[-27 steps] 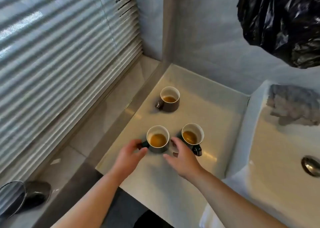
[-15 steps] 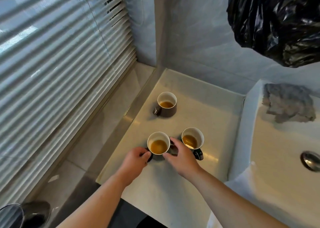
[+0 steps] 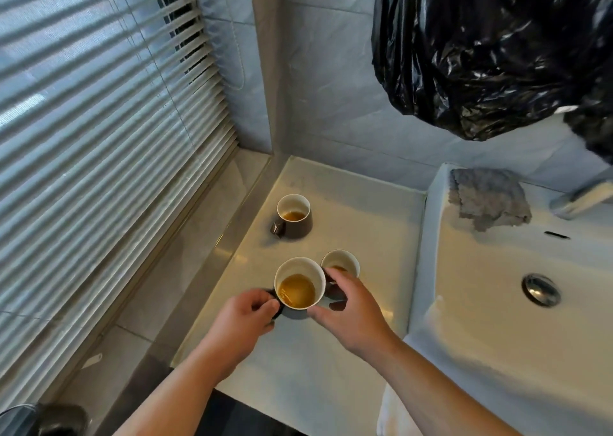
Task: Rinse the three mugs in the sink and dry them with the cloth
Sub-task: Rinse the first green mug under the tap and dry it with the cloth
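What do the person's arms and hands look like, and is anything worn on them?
Both forearms are bare as far as the picture shows: no sleeves, no gloves. The left hand and the right hand show no rings, and neither wrist has a watch or a bracelet. No markings are visible.

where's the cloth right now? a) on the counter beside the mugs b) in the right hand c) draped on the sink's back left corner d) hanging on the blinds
c: the cloth lies over the back left corner of the sink, while both the left hand and the right hand are on a mug over the counter.
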`<state>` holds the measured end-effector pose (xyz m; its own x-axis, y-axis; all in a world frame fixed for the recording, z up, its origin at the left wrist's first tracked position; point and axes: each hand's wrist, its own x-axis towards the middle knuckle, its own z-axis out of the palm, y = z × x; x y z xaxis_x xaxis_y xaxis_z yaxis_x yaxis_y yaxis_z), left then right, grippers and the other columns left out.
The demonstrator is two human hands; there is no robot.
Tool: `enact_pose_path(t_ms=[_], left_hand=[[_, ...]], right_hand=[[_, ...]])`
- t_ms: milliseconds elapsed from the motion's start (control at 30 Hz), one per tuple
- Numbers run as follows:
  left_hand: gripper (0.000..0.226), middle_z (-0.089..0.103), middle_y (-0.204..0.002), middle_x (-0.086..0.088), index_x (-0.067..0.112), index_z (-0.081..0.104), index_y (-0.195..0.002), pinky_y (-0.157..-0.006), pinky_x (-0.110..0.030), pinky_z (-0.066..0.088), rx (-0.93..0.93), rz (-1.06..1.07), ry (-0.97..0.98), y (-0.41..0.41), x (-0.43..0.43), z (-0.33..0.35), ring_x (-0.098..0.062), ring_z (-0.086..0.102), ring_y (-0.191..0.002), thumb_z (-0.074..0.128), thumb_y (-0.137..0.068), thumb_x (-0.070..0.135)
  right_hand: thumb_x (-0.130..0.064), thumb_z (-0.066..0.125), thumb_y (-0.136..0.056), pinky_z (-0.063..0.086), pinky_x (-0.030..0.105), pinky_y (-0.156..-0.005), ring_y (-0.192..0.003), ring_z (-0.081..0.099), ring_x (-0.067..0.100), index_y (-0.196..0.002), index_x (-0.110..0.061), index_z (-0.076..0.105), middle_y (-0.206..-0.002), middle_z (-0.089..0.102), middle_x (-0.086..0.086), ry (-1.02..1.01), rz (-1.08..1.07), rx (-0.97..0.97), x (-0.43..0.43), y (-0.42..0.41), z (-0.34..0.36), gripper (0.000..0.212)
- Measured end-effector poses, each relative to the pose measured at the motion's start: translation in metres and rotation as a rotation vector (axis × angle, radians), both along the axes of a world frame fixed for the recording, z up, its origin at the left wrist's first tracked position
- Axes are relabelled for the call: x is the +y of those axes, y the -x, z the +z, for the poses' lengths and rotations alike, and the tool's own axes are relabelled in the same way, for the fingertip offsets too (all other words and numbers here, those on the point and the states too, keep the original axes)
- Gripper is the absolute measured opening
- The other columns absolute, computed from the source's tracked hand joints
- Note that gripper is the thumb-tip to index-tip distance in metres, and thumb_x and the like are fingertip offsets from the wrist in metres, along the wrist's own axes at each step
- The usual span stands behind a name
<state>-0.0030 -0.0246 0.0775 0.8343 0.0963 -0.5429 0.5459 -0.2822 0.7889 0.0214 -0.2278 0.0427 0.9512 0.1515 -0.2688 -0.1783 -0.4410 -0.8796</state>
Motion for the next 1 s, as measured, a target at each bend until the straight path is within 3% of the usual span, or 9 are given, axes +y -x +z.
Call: enact_pose_path(t_ms=[100, 200, 367, 533, 633, 800, 867, 933, 1000], left_hand=[[0.015, 0.071, -0.109, 0.000, 0.018, 0.071, -0.101, -0.092, -0.036, 0.060, -0.050, -0.029, 0.016, 0.001, -0.025, 0.017, -0.017, 0.069, -0.101, 0.057, -0.102, 0.018], [0.016, 0.073, -0.108, -0.003, 0.018, 0.072, -0.102, -0.089, -0.034, 0.061, -0.056, -0.072, 0.062, 0.000, -0.061, 0.026, -0.018, 0.070, -0.100, 0.056, -0.103, 0.019], [0.025, 0.077, -0.099, -0.002, 0.024, 0.078, -0.091, -0.079, -0.027, 0.061, -0.105, -0.161, 0.124, 0.000, -0.140, 0.040, -0.017, 0.072, -0.095, 0.057, -0.102, 0.019], [0.033, 0.078, -0.098, 0.003, 0.038, 0.079, -0.094, -0.091, -0.035, 0.060, -0.151, -0.306, 0.164, 0.009, -0.235, 0.050, -0.018, 0.072, -0.098, 0.052, -0.104, 0.021], [0.024, 0.076, -0.095, -0.007, 0.022, 0.076, -0.095, -0.093, -0.040, 0.057, -0.163, -0.356, 0.220, 0.016, -0.289, 0.054, -0.021, 0.070, -0.093, 0.055, -0.097, 0.034], [0.067, 0.061, -0.090, -0.011, -0.009, 0.058, -0.103, -0.089, -0.041, 0.042, -0.168, -0.424, 0.339, 0.027, -0.360, 0.059, -0.023, 0.052, -0.088, 0.063, -0.074, 0.051], [0.059, 0.063, -0.089, -0.013, -0.008, 0.062, -0.102, -0.092, -0.039, 0.045, -0.124, -0.439, 0.388, 0.028, -0.378, 0.060, -0.023, 0.052, -0.088, 0.065, -0.080, 0.047], [0.033, 0.073, -0.097, -0.018, 0.006, 0.075, -0.098, -0.097, -0.034, 0.053, -0.095, -0.477, 0.392, 0.025, -0.391, 0.060, -0.020, 0.062, -0.089, 0.061, -0.096, 0.036], [0.027, 0.073, -0.100, -0.020, 0.012, 0.078, -0.098, -0.099, -0.040, 0.054, -0.087, -0.497, 0.383, 0.018, -0.400, 0.061, -0.018, 0.064, -0.090, 0.057, -0.102, 0.029]], right_hand=[[-0.046, 0.084, -0.072, 0.046, 0.012, -0.089, -0.120, 0.049, -0.005, -0.127, -0.056, 0.042, -0.126, 0.046, -0.035, -0.040, -0.022, -0.047, -0.028, 0.009, 0.023, 0.070], [-0.047, 0.085, -0.065, 0.051, 0.020, -0.094, -0.121, 0.052, -0.005, -0.119, -0.053, 0.045, -0.124, 0.054, -0.030, -0.115, -0.080, -0.018, -0.065, 0.020, 0.043, 0.067], [-0.044, 0.083, -0.058, 0.057, 0.022, -0.088, -0.117, 0.053, -0.008, -0.120, -0.056, 0.045, -0.121, 0.055, -0.031, -0.179, -0.170, -0.059, -0.144, 0.046, 0.072, 0.074], [-0.042, 0.085, -0.055, 0.059, 0.038, -0.089, -0.118, 0.054, 0.001, -0.124, -0.045, 0.051, -0.128, 0.056, -0.016, -0.163, -0.292, -0.119, -0.232, 0.077, 0.088, 0.077], [-0.046, 0.084, -0.055, 0.058, 0.033, -0.089, -0.112, 0.055, -0.007, -0.117, -0.053, 0.052, -0.117, 0.058, -0.028, -0.152, -0.363, -0.145, -0.280, 0.093, 0.093, 0.070], [-0.045, 0.084, -0.060, 0.057, 0.033, -0.090, -0.115, 0.055, 0.000, -0.130, -0.043, 0.051, -0.127, 0.058, -0.018, -0.148, -0.438, -0.132, -0.340, 0.112, 0.097, 0.077], [-0.040, 0.083, -0.064, 0.056, 0.032, -0.092, -0.118, 0.055, 0.004, -0.132, -0.041, 0.052, -0.130, 0.057, -0.014, -0.134, -0.444, -0.126, -0.357, 0.115, 0.097, 0.074], [-0.041, 0.081, -0.067, 0.055, 0.032, -0.094, -0.119, 0.055, 0.005, -0.130, -0.043, 0.053, -0.131, 0.056, -0.015, -0.121, -0.443, -0.138, -0.371, 0.113, 0.097, 0.069], [-0.045, 0.078, -0.067, 0.054, 0.034, -0.095, -0.119, 0.054, 0.005, -0.129, -0.046, 0.052, -0.131, 0.055, -0.016, -0.114, -0.445, -0.137, -0.381, 0.108, 0.096, 0.068]])
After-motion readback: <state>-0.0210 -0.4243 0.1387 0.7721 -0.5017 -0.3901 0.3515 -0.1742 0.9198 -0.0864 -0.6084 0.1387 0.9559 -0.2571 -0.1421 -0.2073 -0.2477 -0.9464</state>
